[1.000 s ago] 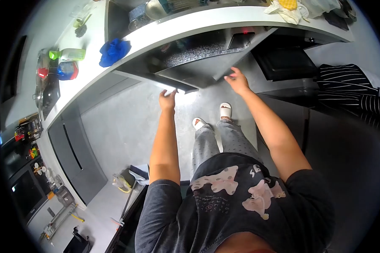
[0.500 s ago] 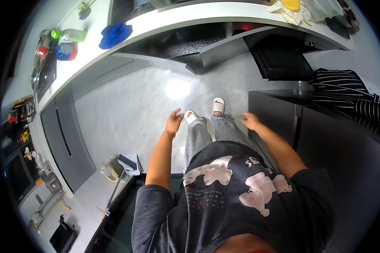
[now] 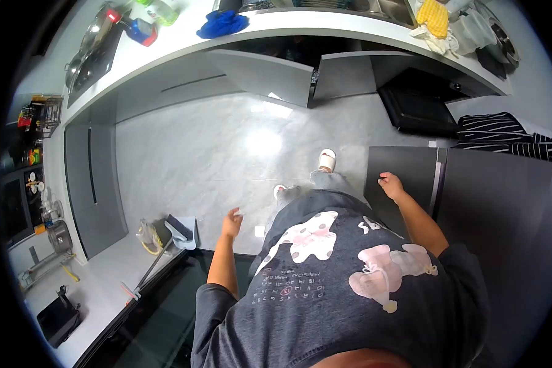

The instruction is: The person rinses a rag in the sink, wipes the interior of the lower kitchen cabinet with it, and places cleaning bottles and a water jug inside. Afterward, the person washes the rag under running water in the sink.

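My left hand (image 3: 232, 222) hangs over the grey floor (image 3: 184, 153), its fingers loosely apart and holding nothing. On the other side, my right hand (image 3: 391, 184) is in front of the dark grey cabinet front (image 3: 402, 165), with fingers slightly bent and nothing in them. Whether it touches that front I cannot tell. Between the hands are my white slippers (image 3: 327, 161), one ahead of the other. Farther forward, two grey cabinet doors (image 3: 267, 72) (image 3: 346, 76) stand open under the white counter (image 3: 300, 23).
On the counter are a blue cloth (image 3: 222, 24), a blue-and-red bottle (image 3: 141, 32) and a yellow cloth (image 3: 433, 17). A black box-like object (image 3: 418, 107) stands low at the right, near striped fabric (image 3: 497, 130). A dustpan (image 3: 184, 236) lies at the left.
My view has shifted as I step, so the counter sits higher in it. My left hand has swung back and outward, and my right hand has moved outward. One foot is now farther back.
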Demonstrator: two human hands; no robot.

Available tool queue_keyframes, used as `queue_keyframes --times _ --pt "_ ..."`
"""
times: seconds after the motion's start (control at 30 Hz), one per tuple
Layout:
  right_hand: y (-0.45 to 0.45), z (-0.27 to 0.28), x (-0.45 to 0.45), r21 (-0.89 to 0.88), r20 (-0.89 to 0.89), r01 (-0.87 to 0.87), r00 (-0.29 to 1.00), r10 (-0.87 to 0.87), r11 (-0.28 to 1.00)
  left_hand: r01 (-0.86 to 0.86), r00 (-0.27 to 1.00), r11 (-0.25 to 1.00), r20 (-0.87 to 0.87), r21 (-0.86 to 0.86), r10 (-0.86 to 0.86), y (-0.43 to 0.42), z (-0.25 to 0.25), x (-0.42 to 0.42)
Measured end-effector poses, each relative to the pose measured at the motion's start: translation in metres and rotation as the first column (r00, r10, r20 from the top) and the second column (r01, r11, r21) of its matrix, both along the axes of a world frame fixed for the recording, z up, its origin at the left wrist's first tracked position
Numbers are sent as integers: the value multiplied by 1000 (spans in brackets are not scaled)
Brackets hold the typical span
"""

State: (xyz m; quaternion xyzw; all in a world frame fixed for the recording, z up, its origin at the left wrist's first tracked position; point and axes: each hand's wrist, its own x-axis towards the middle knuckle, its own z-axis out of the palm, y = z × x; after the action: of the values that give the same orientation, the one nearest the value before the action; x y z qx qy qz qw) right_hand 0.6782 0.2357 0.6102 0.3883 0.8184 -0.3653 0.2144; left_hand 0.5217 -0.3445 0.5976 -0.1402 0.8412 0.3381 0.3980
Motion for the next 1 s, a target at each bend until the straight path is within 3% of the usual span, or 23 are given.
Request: queue_keyframes --times 0.13,0.27,0.4,0.47,0.5,0.53,0.57,0.77,0.8,0.93,1.0 --pt "-55 16 14 -68 -46 46 998 -49 997 -76 988 974 -114 214 102 11 59 -11" --pt "-108 6 48 -36 16 -134 991 135 990 -144 976 956 -121 257 179 -44 57 16" --pt "-133 23 50 2 140 -188 973 186 982 -347 937 936 44 54 345 -144 10 87" --pt "-138 28 44 5 154 -151 977 148 989 -583 804 812 126 -21 581 -186 -5 125" --pt "-137 32 40 47 126 -152 981 145 987 -589 799 808 152 7 581 -209 -19 143" --pt "-135 35 37 90 101 -149 985 140 985 -586 796 810 175 -15 579 -212 -6 149" --pt "-133 36 33 102 97 -129 988 119 986 -587 761 794 226 -159 608 -203 17 142" --pt "-123 38 -1 145 15 -120 993 119 982 -709 673 705 269 -35 690 -178 8 109" --pt "-122 35 -8 162 9 -160 987 161 974 -706 675 708 270 -35 686 -174 3 102" --pt "-112 37 -49 184 -4 -252 966 257 950 -376 924 903 16 209 381 -143 -37 56" --pt "-104 42 -72 144 -12 -226 973 231 963 -283 949 927 -67 248 308 -127 -41 33"
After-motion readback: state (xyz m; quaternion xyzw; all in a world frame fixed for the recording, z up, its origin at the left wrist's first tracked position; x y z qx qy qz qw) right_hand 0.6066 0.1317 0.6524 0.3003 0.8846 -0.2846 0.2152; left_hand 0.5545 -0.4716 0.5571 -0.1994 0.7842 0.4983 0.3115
